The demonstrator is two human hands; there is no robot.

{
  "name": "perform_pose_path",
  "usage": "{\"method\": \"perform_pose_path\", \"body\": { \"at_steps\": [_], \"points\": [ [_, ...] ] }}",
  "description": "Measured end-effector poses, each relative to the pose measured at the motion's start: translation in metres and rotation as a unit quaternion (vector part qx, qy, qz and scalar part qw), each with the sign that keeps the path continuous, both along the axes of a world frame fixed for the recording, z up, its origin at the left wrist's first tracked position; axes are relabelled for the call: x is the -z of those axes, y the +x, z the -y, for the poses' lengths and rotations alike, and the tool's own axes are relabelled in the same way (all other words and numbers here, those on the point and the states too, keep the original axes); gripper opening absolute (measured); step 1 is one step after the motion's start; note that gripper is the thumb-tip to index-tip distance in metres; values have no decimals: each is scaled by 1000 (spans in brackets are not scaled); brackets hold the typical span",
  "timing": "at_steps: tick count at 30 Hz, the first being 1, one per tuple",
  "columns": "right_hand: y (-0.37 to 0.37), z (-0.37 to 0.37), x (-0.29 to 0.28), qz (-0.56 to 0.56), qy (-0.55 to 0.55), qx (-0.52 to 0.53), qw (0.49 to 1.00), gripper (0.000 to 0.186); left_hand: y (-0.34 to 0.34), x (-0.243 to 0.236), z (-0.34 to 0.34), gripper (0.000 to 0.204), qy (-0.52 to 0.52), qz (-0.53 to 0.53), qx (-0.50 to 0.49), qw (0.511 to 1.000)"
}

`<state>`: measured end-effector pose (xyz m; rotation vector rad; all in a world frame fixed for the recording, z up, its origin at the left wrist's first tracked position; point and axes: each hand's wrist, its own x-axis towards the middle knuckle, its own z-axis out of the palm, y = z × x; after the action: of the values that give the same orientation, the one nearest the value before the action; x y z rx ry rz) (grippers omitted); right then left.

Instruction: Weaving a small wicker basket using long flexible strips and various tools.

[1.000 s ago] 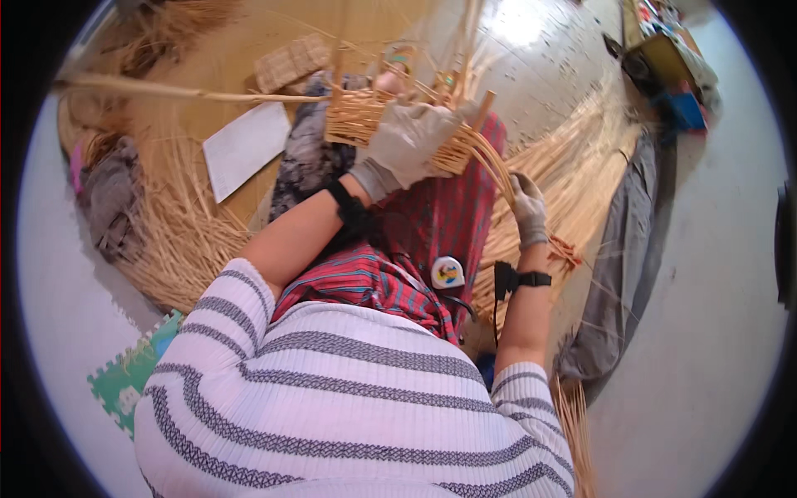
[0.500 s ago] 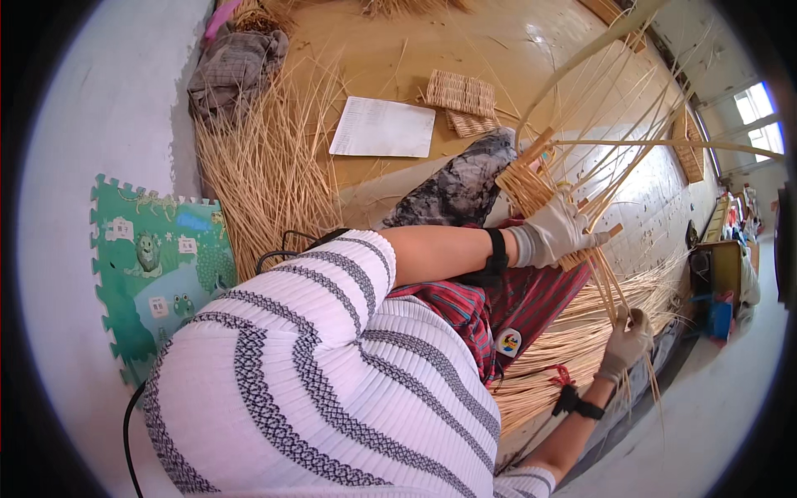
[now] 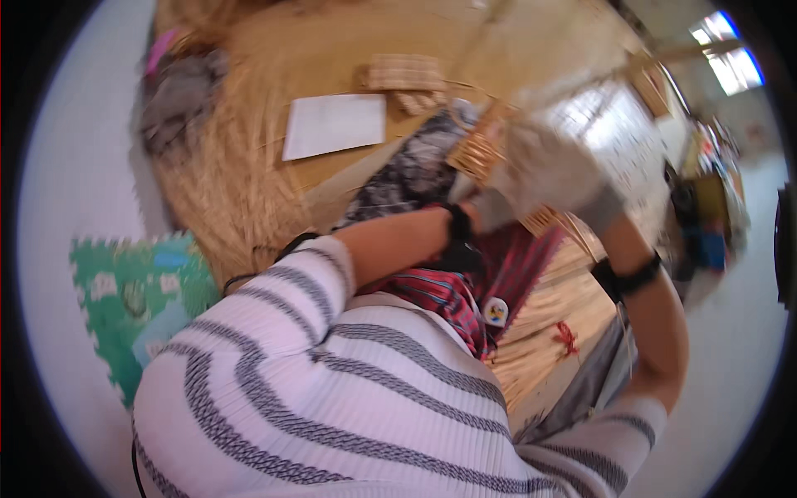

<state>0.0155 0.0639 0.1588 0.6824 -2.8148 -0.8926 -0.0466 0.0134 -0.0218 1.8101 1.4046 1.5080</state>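
Note:
My left hand (image 3: 501, 199), in a pale glove with a grey cuff, grips a small straw-coloured woven piece (image 3: 475, 158) above my lap. Weave shows on both sides of the hand, and its fingers are mostly hidden behind my right hand. My right hand (image 3: 569, 170), gloved the same way, is raised over the woven piece close against the left. Motion smears its fingers, so I cannot make out whether it holds a strand. Thin strands stand up blurred beyond both hands. A red striped cloth (image 3: 519, 266) covers my lap beneath.
Long loose straw lies in a heap (image 3: 228, 174) at the left and another (image 3: 544, 353) by a red tie at the right. A white sheet (image 3: 334, 126) and small woven pieces (image 3: 407, 73) lie on the floor ahead. A green foam mat (image 3: 137, 303) stands against the wall.
My right hand has come up from the strands at the lower right to meet my left hand at the woven piece. The whole view has shifted, and the hands are now blurred.

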Motion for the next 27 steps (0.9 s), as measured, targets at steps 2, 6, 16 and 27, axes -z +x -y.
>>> {"method": "perform_pose_path", "body": {
  "at_steps": [2, 6, 16, 27],
  "points": [
    [20, -11, 15, -51, -23, 52, 997, 22, -23, -3, -6, 32, 49, -330, -53, 941],
    [97, -12, 55, -410, -398, 448, 687, 27, -44, -11, -25, 31, -127, 459, 44, 878],
    [114, -13, 107, -190, -488, 717, 460, 62, -26, -29, -36, 30, -190, 444, -50, 874],
    [107, -28, 153, -324, -362, 713, 506, 35, 74, -44, -100, 39, 90, -152, -78, 981]
  ]
}}
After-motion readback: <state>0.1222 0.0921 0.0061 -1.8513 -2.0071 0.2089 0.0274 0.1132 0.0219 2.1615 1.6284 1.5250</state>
